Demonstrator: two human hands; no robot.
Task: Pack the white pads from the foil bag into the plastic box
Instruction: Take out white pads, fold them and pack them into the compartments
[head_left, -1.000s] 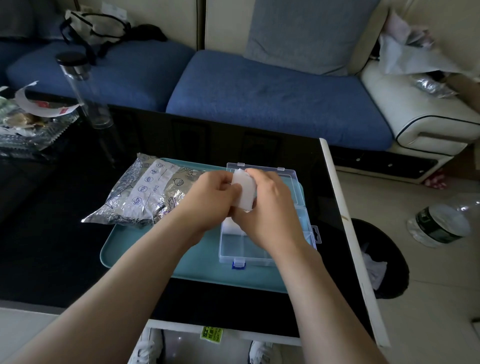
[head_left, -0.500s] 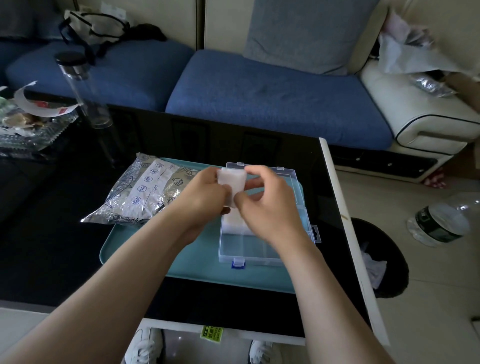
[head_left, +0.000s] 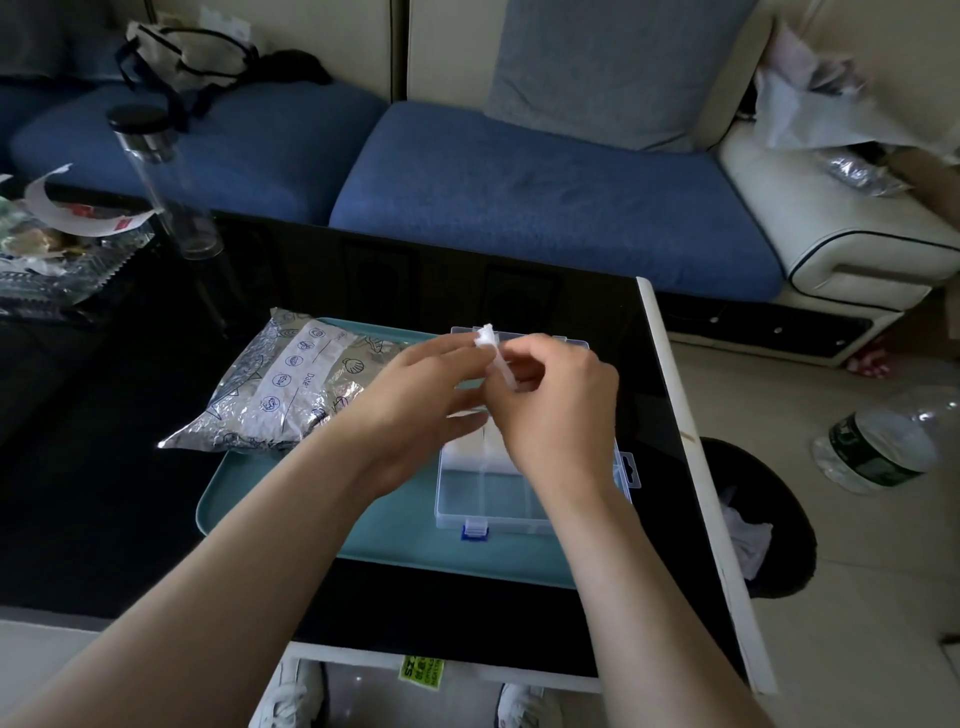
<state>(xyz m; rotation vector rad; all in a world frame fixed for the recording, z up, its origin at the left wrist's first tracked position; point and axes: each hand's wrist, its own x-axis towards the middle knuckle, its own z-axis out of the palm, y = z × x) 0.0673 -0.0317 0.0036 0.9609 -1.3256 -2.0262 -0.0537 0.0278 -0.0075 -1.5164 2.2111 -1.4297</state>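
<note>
both hands (head_left: 498, 395) pinching white pad (head_left: 493, 353), above plastic box (head_left: 488, 499)

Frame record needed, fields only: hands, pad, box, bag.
left hand: pinches the white pad
right hand: pinches the white pad too
white pad: edge-on, above the plastic box, not yet in
plastic box: lid open, on the tray
packed pads: white, in the box's far part
foil bag: on the tray's left end, untouched
</note>
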